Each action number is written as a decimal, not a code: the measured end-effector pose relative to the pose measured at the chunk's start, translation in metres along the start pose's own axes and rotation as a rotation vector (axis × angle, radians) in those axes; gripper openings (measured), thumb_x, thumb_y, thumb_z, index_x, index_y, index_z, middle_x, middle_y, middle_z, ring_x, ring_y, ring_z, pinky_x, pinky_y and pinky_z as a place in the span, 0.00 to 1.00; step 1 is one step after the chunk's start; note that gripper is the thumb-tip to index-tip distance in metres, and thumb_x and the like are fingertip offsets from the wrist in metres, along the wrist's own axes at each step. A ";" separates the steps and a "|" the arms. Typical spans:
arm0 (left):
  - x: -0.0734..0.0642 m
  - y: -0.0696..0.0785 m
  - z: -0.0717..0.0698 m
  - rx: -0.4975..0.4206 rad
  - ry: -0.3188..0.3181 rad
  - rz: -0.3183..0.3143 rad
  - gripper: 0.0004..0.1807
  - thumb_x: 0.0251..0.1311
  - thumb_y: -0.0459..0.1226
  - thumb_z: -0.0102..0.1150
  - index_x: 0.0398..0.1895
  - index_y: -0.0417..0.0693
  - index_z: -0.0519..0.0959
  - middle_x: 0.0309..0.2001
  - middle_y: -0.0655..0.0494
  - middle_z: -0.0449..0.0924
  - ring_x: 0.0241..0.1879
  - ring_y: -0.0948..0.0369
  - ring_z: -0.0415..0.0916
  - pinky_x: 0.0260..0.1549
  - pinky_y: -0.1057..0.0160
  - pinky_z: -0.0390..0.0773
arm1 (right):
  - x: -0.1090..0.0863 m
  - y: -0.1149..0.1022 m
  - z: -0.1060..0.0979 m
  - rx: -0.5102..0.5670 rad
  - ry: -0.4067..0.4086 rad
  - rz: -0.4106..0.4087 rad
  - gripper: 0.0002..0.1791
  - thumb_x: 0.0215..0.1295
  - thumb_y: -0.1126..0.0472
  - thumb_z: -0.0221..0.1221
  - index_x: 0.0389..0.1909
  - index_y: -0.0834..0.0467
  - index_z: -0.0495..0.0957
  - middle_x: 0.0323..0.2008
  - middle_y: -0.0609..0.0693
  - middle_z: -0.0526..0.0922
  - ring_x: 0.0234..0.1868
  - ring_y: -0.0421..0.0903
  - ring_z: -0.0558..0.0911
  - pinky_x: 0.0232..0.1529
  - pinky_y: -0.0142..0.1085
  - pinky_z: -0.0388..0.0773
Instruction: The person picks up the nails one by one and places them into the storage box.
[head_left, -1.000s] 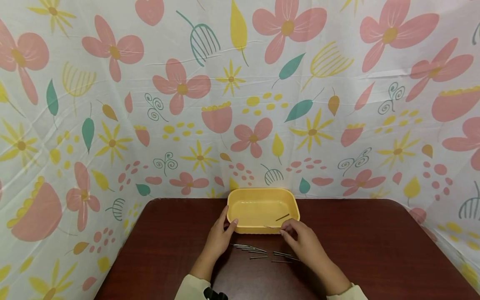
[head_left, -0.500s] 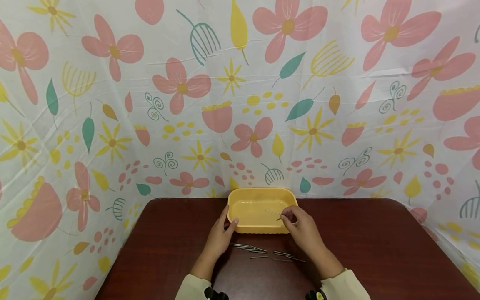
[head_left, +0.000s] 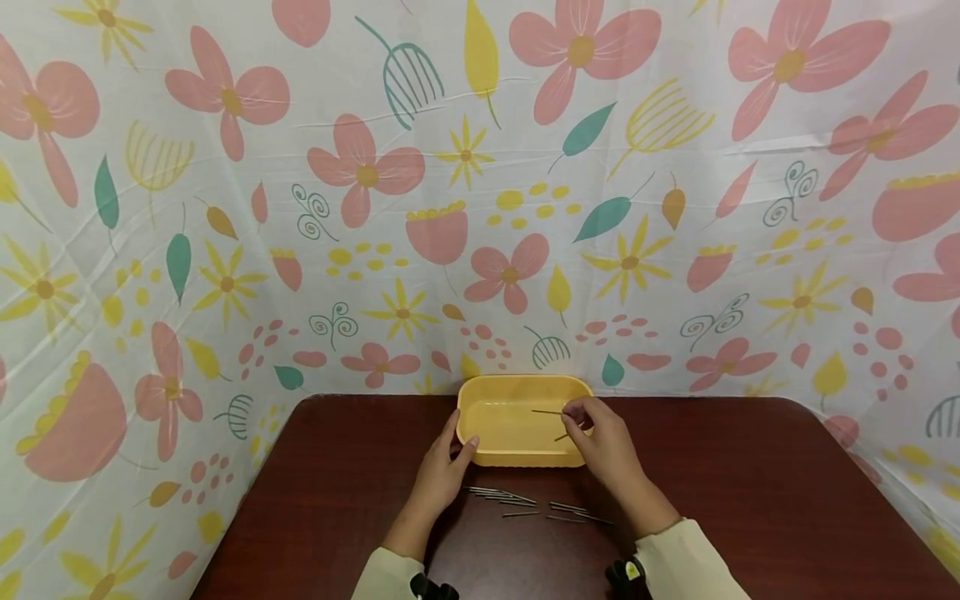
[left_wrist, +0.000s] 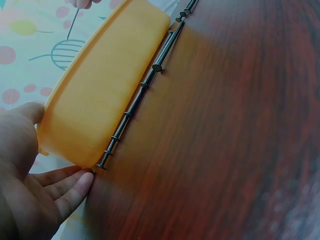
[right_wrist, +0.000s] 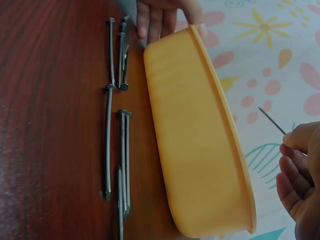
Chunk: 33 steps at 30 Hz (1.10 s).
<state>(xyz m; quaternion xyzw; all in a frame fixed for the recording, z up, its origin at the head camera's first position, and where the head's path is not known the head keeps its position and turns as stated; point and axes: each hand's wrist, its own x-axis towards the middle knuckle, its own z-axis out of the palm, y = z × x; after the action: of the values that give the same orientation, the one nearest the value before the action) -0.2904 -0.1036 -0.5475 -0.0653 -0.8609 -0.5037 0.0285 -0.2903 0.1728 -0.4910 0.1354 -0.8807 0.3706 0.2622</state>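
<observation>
In the head view, the yellow container [head_left: 525, 458] stands on the dark red bench [head_left: 315, 500], at about 6 o'clock from the middle of the picture, with its open side up. One nail [head_left: 561, 437] lies inside it, on the floor, toward 4 o'clock; this nail is partly covered by the right hand [head_left: 607, 442], so I cannot tell whether others are hidden there.

The right hand pinches a second nail, the held nail [head_left: 547, 412], between thumb and fingertips, above the inside of the container; its thin end points to 9 o'clock. The left hand [head_left: 442, 471] holds the container at its corner at 8 o'clock, thumb and fingers around the wall. The two hands are apart.

Outside the container, loose nails lie on the bench in two groups: the left group [right_wrist: 111, 52] at 6 o'clock from it, the right group [right_wrist: 125, 165] at 5 o'clock. Behind, at 12 o'clock, hangs a flowered cloth [head_left: 300, 167].
</observation>
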 end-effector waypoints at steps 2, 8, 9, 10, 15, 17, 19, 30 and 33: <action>0.000 0.000 0.000 -0.002 0.001 -0.004 0.41 0.71 0.63 0.49 0.82 0.64 0.51 0.77 0.45 0.61 0.63 0.46 0.76 0.57 0.45 0.79 | 0.002 0.001 0.001 0.002 -0.001 0.005 0.06 0.64 0.67 0.67 0.38 0.57 0.81 0.32 0.46 0.80 0.34 0.41 0.78 0.37 0.40 0.80; 0.000 -0.001 0.000 0.004 0.002 0.000 0.41 0.71 0.62 0.49 0.82 0.63 0.51 0.76 0.44 0.61 0.63 0.46 0.76 0.57 0.45 0.79 | 0.007 0.002 0.002 0.007 -0.008 0.017 0.06 0.64 0.66 0.67 0.39 0.57 0.81 0.33 0.47 0.81 0.35 0.42 0.80 0.38 0.39 0.81; 0.000 -0.001 0.000 0.004 0.002 0.000 0.41 0.71 0.62 0.49 0.82 0.63 0.52 0.76 0.43 0.61 0.62 0.46 0.77 0.56 0.44 0.79 | 0.008 0.002 0.002 0.007 -0.010 0.016 0.06 0.64 0.66 0.67 0.39 0.57 0.81 0.33 0.48 0.81 0.35 0.43 0.80 0.39 0.39 0.81; 0.000 -0.001 0.000 0.006 0.002 0.000 0.41 0.71 0.62 0.49 0.82 0.63 0.52 0.76 0.43 0.62 0.62 0.45 0.77 0.56 0.44 0.79 | 0.009 0.001 0.002 0.005 -0.012 0.017 0.06 0.64 0.66 0.67 0.39 0.57 0.82 0.34 0.48 0.81 0.35 0.43 0.80 0.39 0.40 0.81; 0.000 -0.001 0.000 0.004 0.003 0.002 0.41 0.71 0.62 0.49 0.82 0.63 0.51 0.76 0.43 0.62 0.62 0.46 0.77 0.56 0.45 0.79 | 0.011 0.001 0.003 -0.014 -0.028 0.023 0.06 0.64 0.66 0.67 0.39 0.57 0.82 0.34 0.49 0.82 0.37 0.45 0.81 0.41 0.45 0.81; 0.000 -0.001 0.000 0.003 0.003 0.003 0.41 0.71 0.62 0.49 0.82 0.64 0.51 0.76 0.44 0.61 0.62 0.46 0.76 0.55 0.45 0.79 | 0.012 0.002 0.003 -0.016 -0.033 0.026 0.05 0.64 0.66 0.67 0.39 0.58 0.82 0.34 0.50 0.82 0.37 0.45 0.81 0.41 0.46 0.81; 0.000 -0.001 0.000 0.000 0.003 0.006 0.41 0.71 0.62 0.48 0.82 0.63 0.51 0.76 0.44 0.61 0.62 0.46 0.76 0.55 0.45 0.80 | 0.012 0.002 0.004 -0.018 -0.032 0.028 0.05 0.64 0.66 0.67 0.39 0.58 0.82 0.34 0.50 0.81 0.37 0.45 0.81 0.42 0.47 0.81; -0.002 -0.001 0.000 0.009 0.003 -0.002 0.41 0.71 0.62 0.49 0.82 0.64 0.51 0.77 0.45 0.61 0.62 0.47 0.77 0.56 0.45 0.79 | 0.010 0.002 0.003 -0.002 -0.110 -0.017 0.37 0.63 0.58 0.70 0.72 0.58 0.68 0.64 0.61 0.75 0.58 0.59 0.79 0.55 0.56 0.80; -0.002 -0.001 0.000 0.007 0.003 0.000 0.41 0.71 0.62 0.49 0.82 0.64 0.51 0.77 0.45 0.61 0.63 0.47 0.77 0.56 0.45 0.79 | 0.010 0.002 0.002 -0.006 -0.119 -0.008 0.39 0.64 0.57 0.70 0.74 0.58 0.65 0.66 0.61 0.73 0.61 0.60 0.77 0.57 0.57 0.78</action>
<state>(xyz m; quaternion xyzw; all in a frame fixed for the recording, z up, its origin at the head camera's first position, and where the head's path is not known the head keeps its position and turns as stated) -0.2888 -0.1042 -0.5485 -0.0645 -0.8627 -0.5007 0.0300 -0.3001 0.1720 -0.4879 0.1600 -0.8952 0.3584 0.2111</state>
